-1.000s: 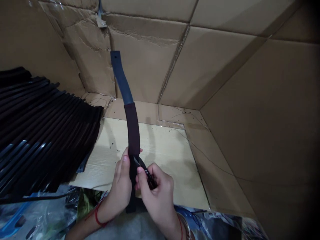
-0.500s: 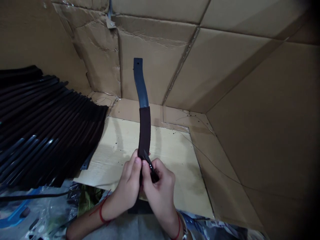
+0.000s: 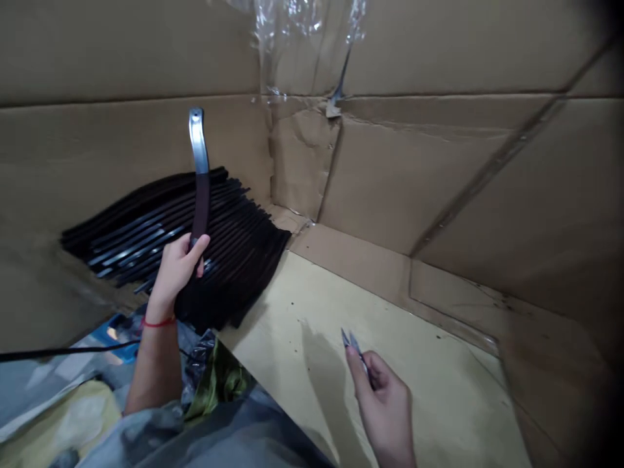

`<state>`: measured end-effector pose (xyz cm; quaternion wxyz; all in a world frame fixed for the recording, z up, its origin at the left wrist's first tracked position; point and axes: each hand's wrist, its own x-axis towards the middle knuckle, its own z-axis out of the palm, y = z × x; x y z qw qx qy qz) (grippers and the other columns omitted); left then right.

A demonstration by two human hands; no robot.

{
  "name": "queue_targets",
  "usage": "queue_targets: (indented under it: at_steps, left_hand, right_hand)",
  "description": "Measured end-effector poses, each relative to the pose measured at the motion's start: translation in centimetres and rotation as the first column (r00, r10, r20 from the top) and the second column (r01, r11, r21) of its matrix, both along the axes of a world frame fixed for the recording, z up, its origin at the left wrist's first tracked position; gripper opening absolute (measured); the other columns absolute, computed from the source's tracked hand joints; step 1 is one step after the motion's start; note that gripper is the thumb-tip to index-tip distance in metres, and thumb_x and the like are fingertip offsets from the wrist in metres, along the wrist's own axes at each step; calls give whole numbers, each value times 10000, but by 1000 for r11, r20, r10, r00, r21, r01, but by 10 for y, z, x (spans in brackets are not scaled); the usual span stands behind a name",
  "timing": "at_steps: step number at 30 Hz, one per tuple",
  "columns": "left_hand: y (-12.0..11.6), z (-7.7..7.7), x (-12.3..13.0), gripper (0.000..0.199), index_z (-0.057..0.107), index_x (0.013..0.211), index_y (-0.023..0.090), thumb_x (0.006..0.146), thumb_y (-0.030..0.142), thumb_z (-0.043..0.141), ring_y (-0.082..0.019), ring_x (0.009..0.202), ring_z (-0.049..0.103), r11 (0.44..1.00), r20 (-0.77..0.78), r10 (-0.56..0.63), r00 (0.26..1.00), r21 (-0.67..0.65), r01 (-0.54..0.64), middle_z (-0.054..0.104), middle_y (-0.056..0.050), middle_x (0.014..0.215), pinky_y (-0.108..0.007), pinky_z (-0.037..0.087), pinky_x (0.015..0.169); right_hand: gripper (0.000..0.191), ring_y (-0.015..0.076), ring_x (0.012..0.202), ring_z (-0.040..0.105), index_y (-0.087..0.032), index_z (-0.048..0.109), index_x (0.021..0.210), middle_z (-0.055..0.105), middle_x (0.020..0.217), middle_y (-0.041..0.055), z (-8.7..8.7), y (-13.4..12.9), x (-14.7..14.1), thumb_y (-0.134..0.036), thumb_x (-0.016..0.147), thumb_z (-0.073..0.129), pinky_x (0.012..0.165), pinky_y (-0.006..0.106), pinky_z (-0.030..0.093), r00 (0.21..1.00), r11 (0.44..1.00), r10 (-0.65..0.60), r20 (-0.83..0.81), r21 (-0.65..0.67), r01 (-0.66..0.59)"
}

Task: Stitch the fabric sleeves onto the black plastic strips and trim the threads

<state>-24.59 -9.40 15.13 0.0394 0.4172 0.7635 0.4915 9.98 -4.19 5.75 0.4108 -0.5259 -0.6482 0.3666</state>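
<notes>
Left-hand fingers [image 3: 188, 253] clench a curved metal strip [image 3: 197, 146] upright; right fingers [image 3: 358, 372] pinch small snips [image 3: 353, 344].
Its dark sleeve [image 3: 201, 205] could snag the stacked strips [image 3: 238, 260] close behind; the parted snip tips could nick skin.

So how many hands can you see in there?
2. The left hand grips a dark-sleeved metal strip in front of a pile of matching strips; the right hand pinches thread snips above a pale board.

Brown corrugated cardboard sheets [image 3: 439, 162] line the walls, with a crinkled clear plastic film [image 3: 302, 19] hanging at the top. Below lie a pale wood-grain board [image 3: 439, 403], dark crumpled plastic [image 3: 197, 354], an olive-green cloth [image 3: 219, 383] and a thin black cable [image 3: 63, 352].
</notes>
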Motion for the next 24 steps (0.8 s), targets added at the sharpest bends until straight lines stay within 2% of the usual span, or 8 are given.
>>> queue_targets:
  at_steps: [2, 4, 6, 10, 13, 18, 21, 24]
  left_hand:
    - [-12, 22, -28, 373, 489, 623, 193, 783, 515, 586, -124, 440, 493, 981, -222, 119, 968, -121, -149, 506, 35, 431, -209, 333, 471]
    - [-21, 42, -49, 292, 536, 727, 187, 800, 469, 556, -149, 513, 543, 949, -387, 69, 920, -258, -180, 570, 17, 532, -217, 350, 511]
    - [-27, 57, -63, 277, 557, 873, 171, 833, 437, 489, -190, 602, 584, 885, -575, 13, 818, -374, -277, 618, -24, 649, -233, 358, 540]
    - [-26, 60, -65, 419, 545, 1061, 116, 893, 457, 369, -258, 709, 639, 772, -765, -162, 624, -491, -402, 661, -101, 774, -280, 429, 622]
    - [-16, 35, -45, 554, 473, 1231, 49, 947, 468, 249, -258, 768, 670, 786, -764, -218, 608, -507, -355, 670, -110, 819, -301, 477, 693]
    - [8, -38, 1, 504, 375, 1370, 77, 981, 381, 277, -221, 855, 681, 791, -676, -391, 625, -594, -147, 679, -149, 1013, -267, 496, 728]
    - [18, -76, 20, 463, 434, 1340, 43, 980, 300, 295, -221, 866, 671, 777, -662, -413, 625, -615, -139, 666, -173, 996, -269, 495, 739]
    - [22, -97, 30, 470, 449, 1334, 2, 975, 240, 261, -237, 834, 652, 774, -675, -376, 635, -606, -186, 650, -198, 937, -299, 499, 711]
  right_hand:
    - [484, 104, 515, 278, -220, 295, 586, 213, 596, -48, -3, 4, 1, -565, 828, 531, 445, 215, 249, 1000, 999, -10, -6, -34, 10]
    - [494, 105, 492, 288, -217, 323, 574, 231, 566, -50, -4, 6, 3, -592, 810, 543, 426, 216, 250, 1000, 998, -16, -8, -65, 15]
    - [496, 105, 468, 286, -217, 345, 571, 249, 537, -53, -4, 7, 5, -603, 799, 556, 406, 219, 242, 1000, 995, -14, -13, -95, 13]
    - [487, 100, 435, 274, -219, 354, 579, 281, 502, -54, -9, 9, 11, -594, 792, 580, 371, 220, 215, 998, 990, -57, -33, -132, 52]
    - [490, 95, 422, 265, -223, 336, 575, 279, 491, -55, -15, 8, 17, -582, 790, 590, 356, 220, 195, 990, 984, -127, -61, -130, 119]
    - [493, 91, 414, 253, -227, 324, 562, 283, 487, -53, -11, 1, 29, -582, 761, 601, 346, 223, 191, 987, 977, -151, -50, -158, 142]
    - [479, 95, 415, 273, -227, 326, 556, 278, 485, -54, -1, -3, 34, -565, 751, 604, 351, 223, 205, 980, 970, -197, -34, -153, 190]
    - [456, 99, 411, 278, -224, 354, 554, 298, 470, -54, 4, -6, 42, -552, 755, 597, 358, 228, 214, 970, 958, -243, -11, -157, 239]
